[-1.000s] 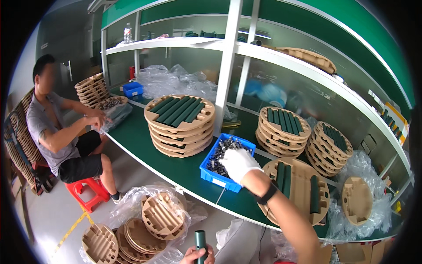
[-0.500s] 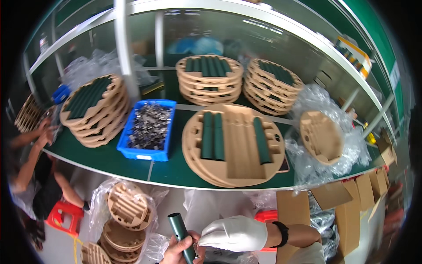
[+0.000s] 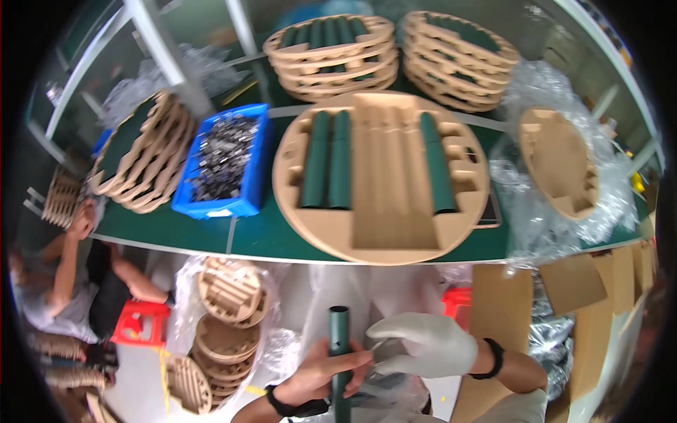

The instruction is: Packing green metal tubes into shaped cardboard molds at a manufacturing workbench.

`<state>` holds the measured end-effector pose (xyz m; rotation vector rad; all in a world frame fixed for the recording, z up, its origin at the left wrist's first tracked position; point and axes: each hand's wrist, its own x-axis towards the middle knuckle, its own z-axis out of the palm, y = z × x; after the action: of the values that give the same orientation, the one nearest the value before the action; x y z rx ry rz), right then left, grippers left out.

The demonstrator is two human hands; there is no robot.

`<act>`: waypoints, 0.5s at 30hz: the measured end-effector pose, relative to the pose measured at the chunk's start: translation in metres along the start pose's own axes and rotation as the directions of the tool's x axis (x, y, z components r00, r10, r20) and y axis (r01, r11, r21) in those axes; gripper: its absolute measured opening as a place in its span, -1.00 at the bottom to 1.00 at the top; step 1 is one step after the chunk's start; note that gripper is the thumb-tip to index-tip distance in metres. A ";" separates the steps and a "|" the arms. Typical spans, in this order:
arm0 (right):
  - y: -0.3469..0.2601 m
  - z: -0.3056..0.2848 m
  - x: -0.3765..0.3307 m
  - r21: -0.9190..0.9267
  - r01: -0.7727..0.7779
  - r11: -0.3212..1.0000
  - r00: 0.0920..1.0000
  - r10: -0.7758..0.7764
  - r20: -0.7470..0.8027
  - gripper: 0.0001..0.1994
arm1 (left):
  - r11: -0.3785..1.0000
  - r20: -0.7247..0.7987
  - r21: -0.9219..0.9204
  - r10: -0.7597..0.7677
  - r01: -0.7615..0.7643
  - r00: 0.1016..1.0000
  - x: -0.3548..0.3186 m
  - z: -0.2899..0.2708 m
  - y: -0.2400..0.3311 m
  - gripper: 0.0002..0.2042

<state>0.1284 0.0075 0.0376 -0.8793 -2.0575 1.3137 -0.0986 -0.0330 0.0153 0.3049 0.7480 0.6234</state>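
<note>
A dark green tube (image 3: 339, 323) stands nearly upright below the table's front edge, with a small hole in its side. My bare left hand (image 3: 317, 374) is wrapped round it, thumb across the front. Beside the tube, my right hand (image 3: 431, 344), in a white glove, has its fingertips pinched together; whatever is between them is too small to name. On the table ahead lies a round tan moulded tray (image 3: 395, 238), holding two green tubes (image 3: 328, 162) at its left and one green tube (image 3: 436, 162) at its right. The tray's middle grooves are bare.
A blue bin (image 3: 243, 203) of small metal pieces stands left of the tray. Stacks of filled trays (image 3: 331, 67) rise behind and at the left. Clear plastic wrap (image 3: 525, 190) and another tray lie right. Cardboard boxes (image 3: 504, 303) stand below; another person's arm (image 3: 65, 271) is at far left.
The view has tilted down and come closer. The tube has gone from slanted to nearly upright, and more of my left forearm shows. My right hand stays beside the tube, its fingers now more curled.
</note>
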 end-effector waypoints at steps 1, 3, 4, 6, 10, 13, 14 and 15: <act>-0.001 0.002 -0.002 0.038 0.025 0.999 0.999 -0.026 0.036 -0.65 | 1.000 -0.022 0.009 0.006 -0.006 1.000 0.002 -0.001 -0.003 -0.83; -0.003 0.002 -0.004 -0.058 0.005 0.998 1.000 -0.005 0.006 -0.51 | 0.999 -0.109 0.022 -0.029 0.032 0.994 0.006 0.002 -0.003 -0.82; -0.005 0.001 -0.006 -0.037 0.017 0.999 0.999 -0.016 0.030 -0.51 | 0.998 -0.137 0.051 -0.018 0.025 0.990 0.009 0.006 -0.005 -0.82; -0.002 0.004 -0.006 -0.152 -0.026 0.988 0.999 0.032 0.034 -0.49 | 0.997 -0.145 0.078 0.013 -0.001 0.989 0.015 0.004 -0.011 -0.80; 0.016 0.009 -0.010 -0.148 0.002 0.989 1.000 -0.002 -0.002 -0.48 | 0.999 -0.142 0.046 0.015 -0.009 0.990 0.017 0.000 -0.016 -0.84; 0.016 0.010 -0.009 -0.208 0.053 0.977 0.999 -0.052 0.011 -0.46 | 0.999 -0.132 0.054 0.006 0.002 0.991 0.020 -0.001 -0.019 -0.84; 0.017 0.010 -0.010 -0.205 0.043 0.978 0.999 -0.042 0.008 -0.46 | 0.999 -0.134 0.044 0.002 0.004 0.991 0.021 0.001 -0.017 -0.84; 0.019 0.010 -0.013 -0.231 0.056 0.971 0.998 -0.059 -0.008 -0.47 | 0.999 -0.134 0.036 -0.004 0.009 0.991 0.022 0.002 -0.017 -0.84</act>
<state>0.1336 -0.0021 0.0155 -0.9171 -2.2381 1.0487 -0.0777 -0.0327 -0.0026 0.2957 0.8894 0.6291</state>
